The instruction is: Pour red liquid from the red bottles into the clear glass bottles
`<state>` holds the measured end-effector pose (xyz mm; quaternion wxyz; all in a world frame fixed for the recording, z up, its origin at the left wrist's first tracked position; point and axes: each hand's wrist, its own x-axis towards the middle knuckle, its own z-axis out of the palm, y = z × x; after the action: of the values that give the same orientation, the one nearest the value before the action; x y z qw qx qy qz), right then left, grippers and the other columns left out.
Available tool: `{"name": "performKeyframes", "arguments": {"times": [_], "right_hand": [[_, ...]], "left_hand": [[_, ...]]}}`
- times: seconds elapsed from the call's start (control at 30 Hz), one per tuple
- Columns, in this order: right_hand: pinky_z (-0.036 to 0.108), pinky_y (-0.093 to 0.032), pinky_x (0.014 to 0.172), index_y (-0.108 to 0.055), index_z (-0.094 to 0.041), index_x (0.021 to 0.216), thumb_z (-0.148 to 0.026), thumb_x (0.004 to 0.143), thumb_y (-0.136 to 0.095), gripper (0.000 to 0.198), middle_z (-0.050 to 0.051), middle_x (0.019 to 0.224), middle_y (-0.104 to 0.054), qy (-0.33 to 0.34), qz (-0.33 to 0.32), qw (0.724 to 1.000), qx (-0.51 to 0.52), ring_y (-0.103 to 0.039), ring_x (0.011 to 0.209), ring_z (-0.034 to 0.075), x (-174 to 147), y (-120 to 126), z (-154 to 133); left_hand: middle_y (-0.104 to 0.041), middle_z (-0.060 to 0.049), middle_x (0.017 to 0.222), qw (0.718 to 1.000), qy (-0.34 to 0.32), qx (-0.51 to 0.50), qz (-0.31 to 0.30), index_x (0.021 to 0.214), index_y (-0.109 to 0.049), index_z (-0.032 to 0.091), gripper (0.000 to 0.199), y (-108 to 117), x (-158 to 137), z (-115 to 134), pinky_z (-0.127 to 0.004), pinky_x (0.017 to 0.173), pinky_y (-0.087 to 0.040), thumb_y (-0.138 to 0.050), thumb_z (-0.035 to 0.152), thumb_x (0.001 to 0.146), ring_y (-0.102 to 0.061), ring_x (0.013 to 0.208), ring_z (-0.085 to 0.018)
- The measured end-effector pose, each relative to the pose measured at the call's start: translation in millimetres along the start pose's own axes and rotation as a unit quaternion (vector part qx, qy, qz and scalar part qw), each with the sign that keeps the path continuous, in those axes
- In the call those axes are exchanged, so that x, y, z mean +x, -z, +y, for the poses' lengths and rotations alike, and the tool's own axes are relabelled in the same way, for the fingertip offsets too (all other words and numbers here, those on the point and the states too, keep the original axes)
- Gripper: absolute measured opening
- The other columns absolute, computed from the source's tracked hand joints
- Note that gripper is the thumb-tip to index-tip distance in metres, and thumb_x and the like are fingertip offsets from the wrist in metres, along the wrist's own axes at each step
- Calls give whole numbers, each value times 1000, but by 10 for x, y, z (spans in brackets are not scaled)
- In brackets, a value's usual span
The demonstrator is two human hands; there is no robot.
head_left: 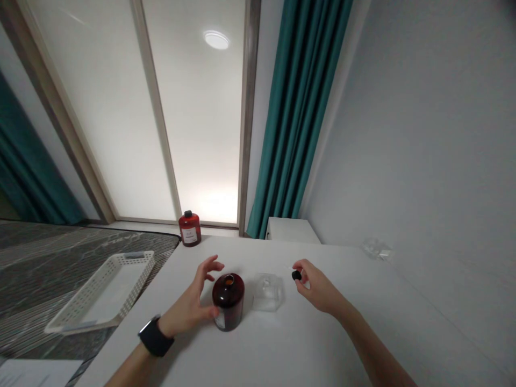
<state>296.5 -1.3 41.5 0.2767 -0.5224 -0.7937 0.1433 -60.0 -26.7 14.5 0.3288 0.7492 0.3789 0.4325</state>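
Gaping beside a dark bottle, the left hand curves; the right hand pinches a cap.

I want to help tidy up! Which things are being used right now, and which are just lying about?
Being used:
- open dark-red bottle, left hand at its side
- black cap, pinched in the right hand
- perhaps the clear container between the hands

Probably just lying about:
- capped red bottle
- white basket
- clear object far right
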Motion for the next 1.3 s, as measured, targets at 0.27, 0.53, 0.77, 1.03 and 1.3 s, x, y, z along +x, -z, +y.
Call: {"name": "performKeyframes", "arguments": {"times": [0.27,0.53,0.77,1.03,1.3], "right_hand": [[34,-52,78,-63,-19,103,-12,85,-52,22,7,98,-64,-5,19,999,-27,-63,84,21,-135,-485,278],[45,-50,95,-55,-17,129,-13,86,-50,43,12,111,-65,1,61,996,-60,-61,105,28,-150,-654,458],[46,-51,90,-55,-20,131,-13,85,-50,46,11,107,-67,14,89,993,-77,-62,100,28,-105,-734,478],[47,-51,91,-41,-15,141,-16,90,-44,51,13,108,-62,1,123,991,-61,-61,102,28,-141,-695,414],[41,-55,80,-53,-22,127,-18,96,-39,35,8,94,-64,101,240,964,44,-63,85,23,-321,-577,-65]], "left_hand": [[-59,-11,124,994,81,27,-73,126,-44,21,70,-72,-46,17,-49,102,-42,-81,38,69,-56,116,-34],[-64,-10,120,995,63,31,-71,122,-53,21,60,-97,-16,155,-47,100,-45,-79,29,69,-60,112,-33],[-63,-11,123,995,65,30,-74,124,-53,20,61,-104,-15,141,-47,100,-45,-78,31,69,-59,112,-33],[-63,-10,123,996,59,27,-68,125,-51,21,70,-125,-13,135,-46,100,-46,-83,34,65,-60,112,-33],[-66,-8,114,995,71,47,-41,117,-53,20,58,-194,-18,247,-43,94,-47,-76,25,64,-62,103,-30]]}}
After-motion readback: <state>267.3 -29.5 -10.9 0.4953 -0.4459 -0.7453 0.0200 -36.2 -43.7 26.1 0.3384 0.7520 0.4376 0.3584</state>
